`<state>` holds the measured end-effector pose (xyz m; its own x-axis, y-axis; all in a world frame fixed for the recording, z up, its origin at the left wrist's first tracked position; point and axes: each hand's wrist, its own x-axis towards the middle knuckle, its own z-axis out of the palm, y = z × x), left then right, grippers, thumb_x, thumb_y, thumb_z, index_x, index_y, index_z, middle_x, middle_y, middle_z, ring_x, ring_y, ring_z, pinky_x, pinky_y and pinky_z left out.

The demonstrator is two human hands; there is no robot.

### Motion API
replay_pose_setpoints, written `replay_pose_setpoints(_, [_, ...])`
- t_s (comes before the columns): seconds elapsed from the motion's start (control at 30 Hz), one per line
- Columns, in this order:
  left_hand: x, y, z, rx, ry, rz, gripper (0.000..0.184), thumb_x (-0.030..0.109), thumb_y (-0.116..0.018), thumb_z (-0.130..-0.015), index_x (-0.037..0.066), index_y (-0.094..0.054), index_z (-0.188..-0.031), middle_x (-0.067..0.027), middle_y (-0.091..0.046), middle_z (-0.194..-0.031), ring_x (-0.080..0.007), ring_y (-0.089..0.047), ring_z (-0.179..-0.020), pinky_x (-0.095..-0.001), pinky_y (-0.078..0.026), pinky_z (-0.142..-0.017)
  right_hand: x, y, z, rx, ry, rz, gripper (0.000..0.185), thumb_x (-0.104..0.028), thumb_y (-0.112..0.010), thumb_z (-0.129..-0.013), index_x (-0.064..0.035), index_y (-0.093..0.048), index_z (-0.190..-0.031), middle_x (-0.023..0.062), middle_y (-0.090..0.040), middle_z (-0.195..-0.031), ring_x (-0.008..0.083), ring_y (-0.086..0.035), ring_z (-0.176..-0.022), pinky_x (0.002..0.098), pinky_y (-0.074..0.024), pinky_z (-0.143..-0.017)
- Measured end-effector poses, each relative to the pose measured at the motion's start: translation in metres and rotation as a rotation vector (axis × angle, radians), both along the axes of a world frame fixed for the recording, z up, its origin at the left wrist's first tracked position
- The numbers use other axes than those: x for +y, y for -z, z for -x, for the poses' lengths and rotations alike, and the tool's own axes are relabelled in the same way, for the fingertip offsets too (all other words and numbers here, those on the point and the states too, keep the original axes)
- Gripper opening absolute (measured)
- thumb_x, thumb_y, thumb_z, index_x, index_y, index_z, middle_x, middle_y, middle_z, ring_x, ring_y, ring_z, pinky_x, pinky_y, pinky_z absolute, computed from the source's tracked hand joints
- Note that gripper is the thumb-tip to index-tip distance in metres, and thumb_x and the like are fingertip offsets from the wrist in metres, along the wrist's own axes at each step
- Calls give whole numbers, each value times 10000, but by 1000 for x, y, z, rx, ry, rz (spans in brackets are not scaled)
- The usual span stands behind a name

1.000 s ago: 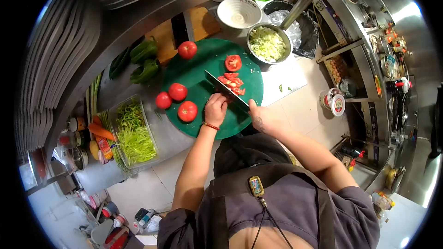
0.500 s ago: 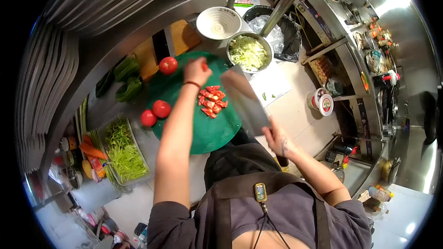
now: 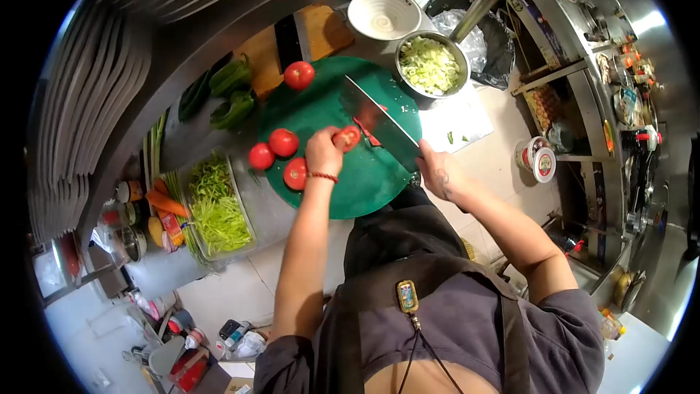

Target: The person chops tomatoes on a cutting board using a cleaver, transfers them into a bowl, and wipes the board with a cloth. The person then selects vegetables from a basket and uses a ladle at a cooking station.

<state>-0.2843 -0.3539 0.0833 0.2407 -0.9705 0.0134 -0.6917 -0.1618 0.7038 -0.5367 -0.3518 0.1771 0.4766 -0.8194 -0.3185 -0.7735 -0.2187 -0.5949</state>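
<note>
My left hand (image 3: 324,153), with a red bead bracelet at the wrist, holds a cut tomato piece (image 3: 348,138) over the round green cutting board (image 3: 357,193). My right hand (image 3: 442,172) is wrapped round the handle of a wide cleaver (image 3: 384,124), whose blade slants across the board. Chopped tomato (image 3: 370,133) shows only partly behind the blade. One whole tomato (image 3: 299,75) sits at the board's upper left edge. Near my left hand are a tomato (image 3: 295,174) and two more at the left edge (image 3: 283,142).
Green peppers (image 3: 232,109) and a tub of sliced greens (image 3: 219,211) lie to the left. Beyond the board are a white bowl (image 3: 384,14) and a metal bowl of chopped vegetable (image 3: 432,66). A black-lined bin (image 3: 500,55) stands at the upper right.
My left hand reached to the upper part of the board, then came back toward me with the tomato piece. The cleaver swung right, then returned over the chopped tomato.
</note>
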Motion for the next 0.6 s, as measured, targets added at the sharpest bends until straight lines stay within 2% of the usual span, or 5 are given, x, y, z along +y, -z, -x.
replay_pose_setpoints(0.1, [16, 9, 17, -23, -35, 174, 115, 98, -677, -740, 32, -641, -827, -156, -603, -761, -291, -614, -670, -354, -497, -611, 13, 31, -18, 44, -38, 44, 211, -90, -482, -880, 9, -341, -1002, 277, -553, -643, 462, -565, -653, 514, -434, -566])
replay_pose_setpoints(0.27, [18, 22, 20, 56, -101, 276, 116, 2, -669, -707, -2, -632, -817, -148, -602, -850, -290, -612, -685, -331, -505, -612, 3, 15, -27, 73, -132, 23, 192, -114, -450, -900, 3, -325, -986, 273, -556, -645, 461, -565, -656, 513, -428, -565])
replay_pose_setpoints(0.47, [27, 21, 15, 32, -52, 297, 89, -2, -646, -719, -1, -642, -808, -161, -609, -829, -305, -615, -703, -348, -506, -599, 20, 49, -28, 97, -131, 71, 199, -109, -462, -895, 3, -316, -973, 260, -539, -608, 449, -557, -627, 505, -425, -552])
replay_pose_setpoints(0.53, [30, 20, 17, 69, -104, 331, 37, 3, -644, -726, -9, -623, -754, -147, -613, -781, -298, -617, -674, -344, -502, -574, 22, 25, -27, 47, -126, 81, 202, -104, -464, -893, 4, -314, -973, 256, -535, -601, 449, -556, -620, 505, -422, -542])
replay_pose_setpoints(0.6, [38, 16, 16, 68, -139, 183, 68, 11, -654, -735, -10, -590, -749, -117, -609, -731, -243, -626, -640, -309, -498, -555, 29, 24, -30, -13, -118, 63, 204, -98, -467, -890, 5, -312, -974, 253, -530, -595, 449, -554, -614, 504, -419, -532])
